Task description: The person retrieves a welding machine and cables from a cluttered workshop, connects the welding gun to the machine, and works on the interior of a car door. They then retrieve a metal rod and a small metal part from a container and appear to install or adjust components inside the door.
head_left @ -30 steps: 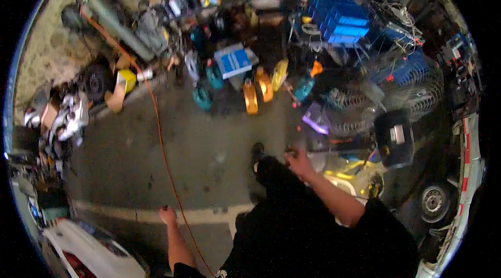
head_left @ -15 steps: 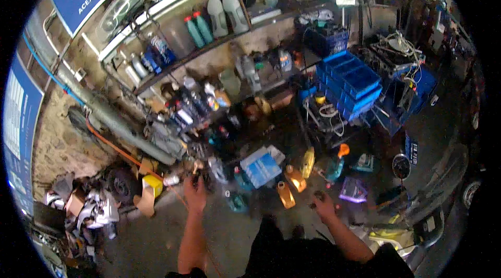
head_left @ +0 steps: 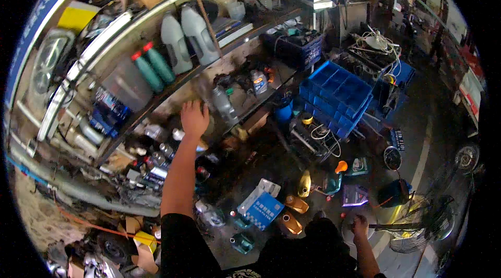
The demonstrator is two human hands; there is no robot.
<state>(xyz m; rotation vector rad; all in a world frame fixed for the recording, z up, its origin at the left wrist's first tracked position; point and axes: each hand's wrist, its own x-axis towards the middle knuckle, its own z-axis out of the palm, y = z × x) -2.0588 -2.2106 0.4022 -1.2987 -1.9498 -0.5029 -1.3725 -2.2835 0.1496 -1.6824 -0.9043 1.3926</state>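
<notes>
My left hand (head_left: 195, 118) is raised on an outstretched arm in front of the lower shelf. Its fingers are extended and I see nothing held in them. A grey bottle (head_left: 224, 106) stands just right of it; a pale jug (head_left: 208, 125) is partly hidden behind it, and contact cannot be made out. My right hand (head_left: 359, 227) is low at the right with curled fingers; what they hold, if anything, is hidden. A purple jug (head_left: 355, 195) stands on the floor beyond it. Two gold bottles (head_left: 290, 222) and a blue-and-white box (head_left: 262, 210) are on the floor between my arms.
Stacked blue crates (head_left: 336, 95) stand at the back right. Grey jugs (head_left: 200, 35) and green red-capped bottles (head_left: 157, 67) line the upper shelf (head_left: 151, 101). A yellow bottle (head_left: 304, 183), teal containers (head_left: 241, 243) and an orange funnel (head_left: 341, 166) are on the floor. A wire fan guard (head_left: 430, 223) is at right.
My left hand has risen from low near the floor to the shelf. My right hand has moved right and lower in the picture. The view has shifted, with the shelves now closer.
</notes>
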